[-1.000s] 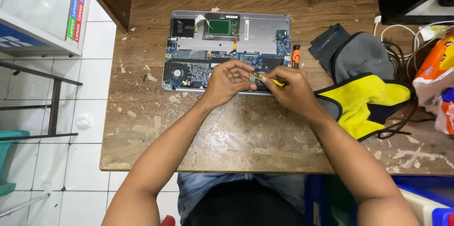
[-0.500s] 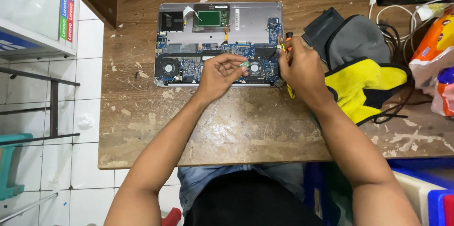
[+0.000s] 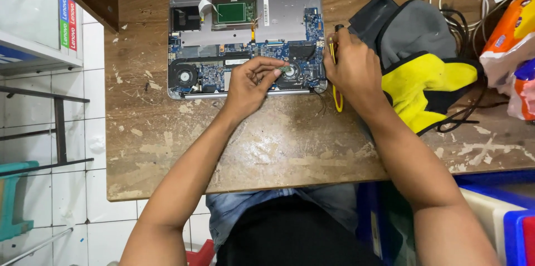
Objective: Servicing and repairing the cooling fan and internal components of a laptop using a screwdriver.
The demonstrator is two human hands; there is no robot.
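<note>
Two hands are at work over an opened laptop [image 3: 245, 43] lying on the worn wooden bench [image 3: 278, 143]. I see the left hand [image 3: 251, 82] pinching a small green part [image 3: 286, 69] between its fingertips, just over the laptop's near right fan area. The right hand [image 3: 354, 71] is closed around a yellow-handled screwdriver [image 3: 336, 96] at the laptop's right edge; its long axis runs near to far, dark end pointing far. Just right of that hand lies a grey and yellow bag [image 3: 423, 71], its contents not visible. The laptop's long side runs left to right, circuit boards exposed.
</note>
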